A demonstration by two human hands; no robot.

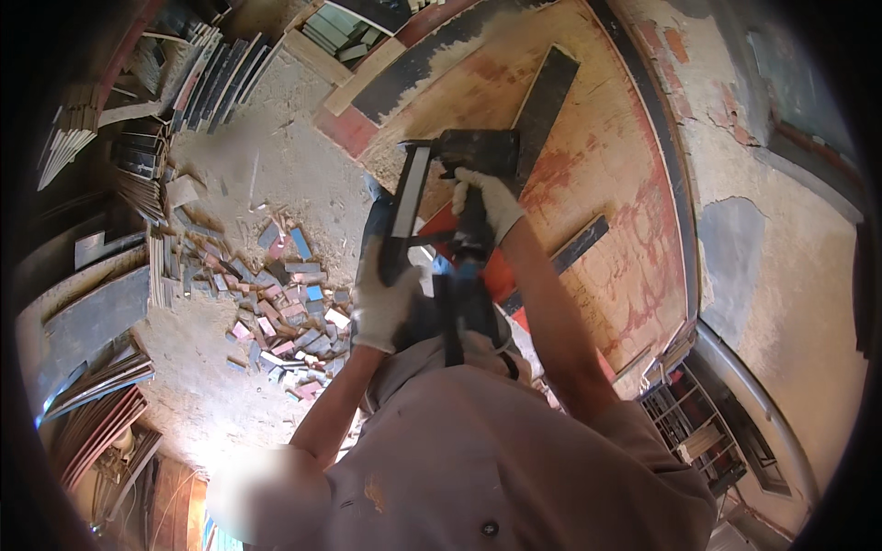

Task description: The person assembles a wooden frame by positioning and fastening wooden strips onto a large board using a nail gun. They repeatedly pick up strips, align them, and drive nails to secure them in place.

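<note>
A black nail gun [473,151] with a long magazine [410,197] and a pale strip along it is held out in front of me. My right hand [493,200], in a pale work glove, is closed round its handle. My left hand [381,308], gloved too, is closed at the near end of the magazine; the picture is blurred there and its fingers are partly hidden. Beyond the tool, a dark board strip [548,101] lies on a large worn wooden panel [634,248]. A shorter dark strip [581,243] lies nearer on the same panel.
Many small wood offcuts [294,317] are heaped on the dusty floor [266,138] at my left. Stacked boards [225,83] line the far left side. A plastered wall [772,257] with a pipe [753,386] stands at the right, beside a metal rack [698,422].
</note>
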